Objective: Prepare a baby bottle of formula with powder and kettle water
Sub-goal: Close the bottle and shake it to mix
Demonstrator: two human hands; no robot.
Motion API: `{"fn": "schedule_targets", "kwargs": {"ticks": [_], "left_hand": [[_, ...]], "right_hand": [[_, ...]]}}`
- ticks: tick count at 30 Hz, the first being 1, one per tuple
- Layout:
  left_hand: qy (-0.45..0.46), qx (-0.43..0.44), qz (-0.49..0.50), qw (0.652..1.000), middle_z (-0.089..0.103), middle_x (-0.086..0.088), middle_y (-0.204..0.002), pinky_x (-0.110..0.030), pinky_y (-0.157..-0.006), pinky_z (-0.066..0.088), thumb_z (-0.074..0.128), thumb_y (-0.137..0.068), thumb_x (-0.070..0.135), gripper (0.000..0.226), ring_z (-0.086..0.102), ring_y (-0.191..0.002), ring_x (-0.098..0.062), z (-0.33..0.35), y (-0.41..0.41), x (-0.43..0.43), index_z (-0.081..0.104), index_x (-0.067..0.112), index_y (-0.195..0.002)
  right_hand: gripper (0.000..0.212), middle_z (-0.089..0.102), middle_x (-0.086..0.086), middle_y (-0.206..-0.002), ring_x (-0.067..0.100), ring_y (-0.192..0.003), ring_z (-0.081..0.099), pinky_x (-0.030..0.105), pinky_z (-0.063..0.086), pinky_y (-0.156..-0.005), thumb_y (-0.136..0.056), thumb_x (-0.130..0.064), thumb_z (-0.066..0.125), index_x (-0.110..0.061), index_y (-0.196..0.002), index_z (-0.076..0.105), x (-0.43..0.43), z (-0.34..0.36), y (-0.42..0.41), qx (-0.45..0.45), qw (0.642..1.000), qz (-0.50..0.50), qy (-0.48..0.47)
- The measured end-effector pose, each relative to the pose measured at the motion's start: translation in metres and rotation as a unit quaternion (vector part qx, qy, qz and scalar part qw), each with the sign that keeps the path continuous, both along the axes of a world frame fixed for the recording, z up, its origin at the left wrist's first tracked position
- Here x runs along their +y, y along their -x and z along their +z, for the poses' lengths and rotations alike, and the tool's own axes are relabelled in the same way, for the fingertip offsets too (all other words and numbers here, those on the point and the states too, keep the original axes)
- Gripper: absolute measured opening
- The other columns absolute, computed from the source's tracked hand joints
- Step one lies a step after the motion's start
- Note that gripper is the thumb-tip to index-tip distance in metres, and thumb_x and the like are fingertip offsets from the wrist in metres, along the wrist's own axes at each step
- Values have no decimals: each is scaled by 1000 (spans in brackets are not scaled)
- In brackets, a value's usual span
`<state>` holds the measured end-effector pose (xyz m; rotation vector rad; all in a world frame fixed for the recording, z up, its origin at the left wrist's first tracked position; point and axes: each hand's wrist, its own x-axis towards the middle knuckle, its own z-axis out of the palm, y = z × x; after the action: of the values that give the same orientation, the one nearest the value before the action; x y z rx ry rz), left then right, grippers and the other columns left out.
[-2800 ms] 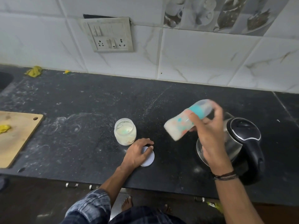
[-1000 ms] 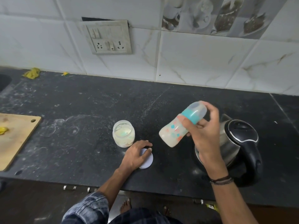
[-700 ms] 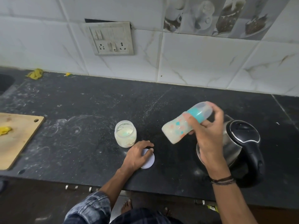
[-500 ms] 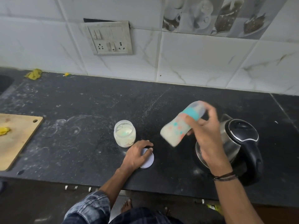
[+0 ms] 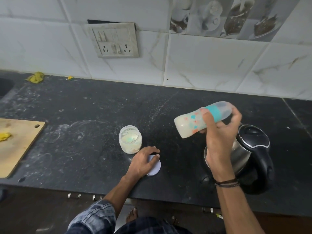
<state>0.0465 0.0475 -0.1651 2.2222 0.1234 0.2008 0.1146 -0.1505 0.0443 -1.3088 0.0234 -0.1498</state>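
Black counter [image 5: 84, 107], near front edge: right hand [image 5: 219, 137] grip wraps tilted baby bottle [image 5: 189, 124] near kettle [image 5: 253, 141]; left hand [image 5: 141, 161] rests on jar lid [image 5: 156, 168]. Risk: teal collar [image 5: 214, 112], if loose, would leak formula.

Shiny steel kettle [image 5: 239, 154], matt wood board [image 5: 18, 142]

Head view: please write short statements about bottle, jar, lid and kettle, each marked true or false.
1. The right hand grips the patterned baby bottle with teal ring, tilted above the black counter. True.
2. The round white lid is screwed onto the clear powder jar. False: it lies on the counter under the left hand.
3. The steel kettle with black handle stands left of the jar. False: right.
4. The wooden cutting board lies far left. True.
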Motion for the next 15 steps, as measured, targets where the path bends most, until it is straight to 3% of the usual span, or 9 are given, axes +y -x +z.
{"fn": "schedule_targets", "kwargs": {"ticks": [3,8,12,15], "left_hand": [[3,-1,-2,1000,68,18,-118,-22,-97,43,52,-89,47,35,55,-117,2,0,1,2,71,28,-112],[8,-10,5,1000,68,16,-118,-22,-99,43,51,-88,48,39,56,-118,1,2,0,-2,72,25,-110],[5,-11,-1,1000,68,16,-117,-23,-98,43,51,-88,48,38,56,-117,1,0,1,1,72,26,-111],[3,-10,-3,1000,69,15,-118,-22,-99,43,50,-88,49,39,54,-119,2,1,0,0,72,25,-111]], "right_hand": [[58,73,9,-109,19,-89,76,28,57,-58,-83,-8,84,-31,-126,52,3,-9,3,11,989,112,98],[53,77,-12,-86,10,-79,75,23,53,-51,-89,-8,76,-19,-134,50,-5,-4,-1,32,999,-37,6],[52,74,3,-101,18,-86,76,29,59,-59,-86,-3,79,-29,-124,56,-7,-9,6,32,992,88,79],[53,77,-6,-96,15,-85,75,30,56,-56,-88,-6,78,-22,-130,52,-10,-4,0,20,1000,-11,13]]}}
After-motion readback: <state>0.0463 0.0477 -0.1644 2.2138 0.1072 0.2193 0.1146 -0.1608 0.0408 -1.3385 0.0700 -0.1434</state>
